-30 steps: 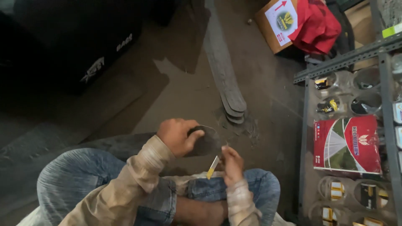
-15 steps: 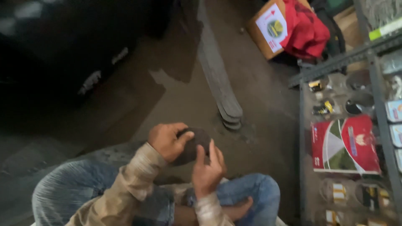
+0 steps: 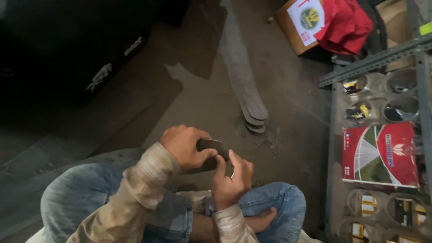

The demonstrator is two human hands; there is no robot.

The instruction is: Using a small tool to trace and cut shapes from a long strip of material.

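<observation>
I sit cross-legged on a dirty concrete floor in blue jeans. My left hand (image 3: 183, 145) grips a small dark, flat, rounded piece (image 3: 212, 146) from its left side. My right hand (image 3: 231, 177) is raised just below and to the right of it, fingers up, with the thumb and forefinger touching the piece's lower right edge. Whether anything else is in the right hand is hidden.
Long flat metal strips (image 3: 245, 85) lie stacked on the floor ahead. A cardboard box (image 3: 302, 23) with red cloth (image 3: 343, 24) sits at top right. A metal rack (image 3: 378, 58) on the right holds round parts and a red box (image 3: 380, 155). A dark bulk (image 3: 72, 49) fills the upper left.
A second ago my right hand held a thin yellow stick below the piece; now it has risen to touch the piece and the stick is out of sight. The view shifted slightly.
</observation>
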